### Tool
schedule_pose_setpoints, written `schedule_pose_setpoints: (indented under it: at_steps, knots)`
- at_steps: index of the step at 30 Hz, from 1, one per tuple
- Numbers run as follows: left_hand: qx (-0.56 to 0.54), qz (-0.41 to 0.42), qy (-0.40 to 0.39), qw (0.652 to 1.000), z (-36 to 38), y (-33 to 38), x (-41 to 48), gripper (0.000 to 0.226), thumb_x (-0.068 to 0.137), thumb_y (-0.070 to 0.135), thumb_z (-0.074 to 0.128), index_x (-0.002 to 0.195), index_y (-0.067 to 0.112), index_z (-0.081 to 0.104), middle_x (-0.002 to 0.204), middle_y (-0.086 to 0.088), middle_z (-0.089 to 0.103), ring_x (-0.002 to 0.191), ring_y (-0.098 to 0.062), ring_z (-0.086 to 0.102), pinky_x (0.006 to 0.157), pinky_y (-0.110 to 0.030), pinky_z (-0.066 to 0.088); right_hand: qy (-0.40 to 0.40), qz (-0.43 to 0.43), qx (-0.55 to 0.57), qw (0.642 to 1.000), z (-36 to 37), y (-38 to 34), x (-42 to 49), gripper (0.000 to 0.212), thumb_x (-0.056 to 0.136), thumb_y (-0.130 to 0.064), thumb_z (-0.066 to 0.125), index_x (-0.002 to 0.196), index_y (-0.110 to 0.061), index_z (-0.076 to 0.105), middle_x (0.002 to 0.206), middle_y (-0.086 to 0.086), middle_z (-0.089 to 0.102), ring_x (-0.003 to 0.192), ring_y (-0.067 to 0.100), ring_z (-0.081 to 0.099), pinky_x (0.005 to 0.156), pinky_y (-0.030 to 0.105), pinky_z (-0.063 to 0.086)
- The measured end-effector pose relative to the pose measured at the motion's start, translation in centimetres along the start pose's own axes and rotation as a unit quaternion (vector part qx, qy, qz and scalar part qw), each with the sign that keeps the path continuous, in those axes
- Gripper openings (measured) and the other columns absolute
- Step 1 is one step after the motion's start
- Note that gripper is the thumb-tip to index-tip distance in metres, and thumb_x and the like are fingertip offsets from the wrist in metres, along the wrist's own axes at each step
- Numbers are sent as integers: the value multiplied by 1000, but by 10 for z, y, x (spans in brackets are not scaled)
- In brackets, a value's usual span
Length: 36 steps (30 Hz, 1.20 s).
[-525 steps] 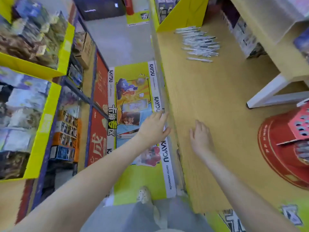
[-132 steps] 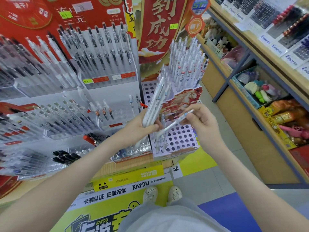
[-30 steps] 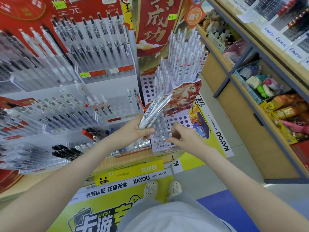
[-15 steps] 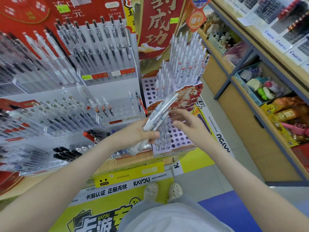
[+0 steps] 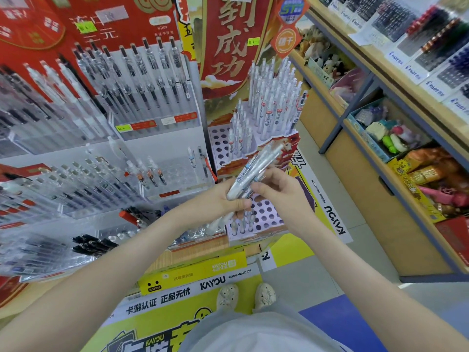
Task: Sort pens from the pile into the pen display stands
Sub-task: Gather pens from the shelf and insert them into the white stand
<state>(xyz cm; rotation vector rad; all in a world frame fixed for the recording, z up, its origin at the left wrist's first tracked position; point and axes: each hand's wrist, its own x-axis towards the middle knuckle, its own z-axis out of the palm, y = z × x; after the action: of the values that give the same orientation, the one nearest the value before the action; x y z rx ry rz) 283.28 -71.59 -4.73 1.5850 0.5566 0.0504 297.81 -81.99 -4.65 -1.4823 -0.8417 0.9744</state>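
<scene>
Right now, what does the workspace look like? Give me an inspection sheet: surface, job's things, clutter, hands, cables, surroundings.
Surface: tiered pen stand, with many holes vacant in its middle and lowest tiers.
Job's things: pen bundle held in front of the stand; top-tier pens stand packed; lowest-tier pens are few.
Clutter: acrylic racks of other pens to the left; black pens in a lower rack.
Hands: left hand grips the pen bundle; right hand pinches at its pens.
Cables: nothing seen.
Surroundings: wooden side shelf with a toy bin; yellow floor graphic.
</scene>
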Motion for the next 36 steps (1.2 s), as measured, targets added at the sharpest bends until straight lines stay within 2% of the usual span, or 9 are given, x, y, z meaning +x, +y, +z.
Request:
schedule_pose_setpoints:
  at_steps: [3, 5, 10, 13, 18, 21, 25, 31, 36]
  knots:
    - [-6, 4, 17, 1000, 0, -2, 1, 26, 89, 20, 62, 109, 29, 50, 82, 3, 64, 70, -9, 62, 72, -29, 52, -3, -15, 26, 1000, -2, -4, -1, 2, 89, -4, 60, 91, -6, 61, 83, 0, 67, 80, 15, 63, 78, 31, 53]
    - [-10, 6, 53, 999, -2, -3, 1, 23, 93, 13, 59, 109, 26, 50, 85, 2, 65, 69, -8, 63, 71, -28, 54, 4, -29, 58, 998, -10, -6, 0, 4, 93, -6, 55, 89, -7, 56, 84, 4, 68, 80, 19, 66, 78, 33, 54]
    - [-27, 6, 122, 992, -10, -1, -8, 25, 95, 3, 53, 107, 25, 49, 82, -2, 68, 60, -2, 63, 62, -15, 52, 110, -77, 103, 986, -46, 0, 8, 7, 96, -10, 52, 88, -10, 52, 82, 3, 67, 79, 24, 66, 78, 38, 54]
    - [-21, -1, 122, 992, -16, -4, -11, 24, 96, 4, 53, 111, 22, 49, 85, -4, 68, 64, -5, 64, 63, -17, 52, 123, -66, 8, 990, -53, 16, 14, 10, 94, -4, 55, 87, -10, 52, 80, 2, 67, 79, 23, 67, 79, 37, 54]
    - [-25, -6, 123, 992, -19, -5, -11, 25, 95, 5, 55, 108, 26, 49, 88, -6, 68, 68, -7, 66, 67, -18, 53, 48, -16, -148, 988, -36, 43, 33, 4, 94, -10, 55, 97, -10, 52, 87, 1, 70, 88, 13, 67, 84, 38, 52]
    - [-24, -12, 125, 992, -20, -7, -10, 25, 95, 4, 55, 109, 23, 49, 88, -6, 68, 70, -8, 67, 69, -20, 55, -1, -23, -215, 976, -30, 48, 45, 5, 96, -12, 53, 99, -12, 50, 85, 2, 70, 89, 18, 66, 77, 36, 49]
    - [-33, -14, 128, 991, -22, -9, -10, 25, 94, 5, 56, 108, 25, 52, 88, -3, 70, 73, -11, 68, 73, -24, 56, -61, -28, -294, 954, -24, 56, 59, 6, 96, -14, 53, 94, -18, 48, 80, 4, 66, 73, 25, 60, 63, 33, 41]
    - [-58, -35, 122, 990, -24, -8, -10, 25, 93, 8, 58, 118, 5, 54, 95, -6, 71, 84, -17, 69, 79, -27, 56, -55, -44, -375, 925, -16, 70, 68, 13, 95, -16, 55, 102, -6, 56, 82, 19, 67, 67, 36, 60, 60, 44, 46]
    - [-75, -45, 105, 991, -21, -4, -10, 13, 93, 7, 58, 105, 5, 59, 91, -4, 71, 81, -14, 69, 76, -23, 56, -42, -52, -471, 879, -13, 65, 67, 23, 96, -24, 53, 105, -4, 60, 79, 15, 66, 68, 34, 60, 53, 37, 40]
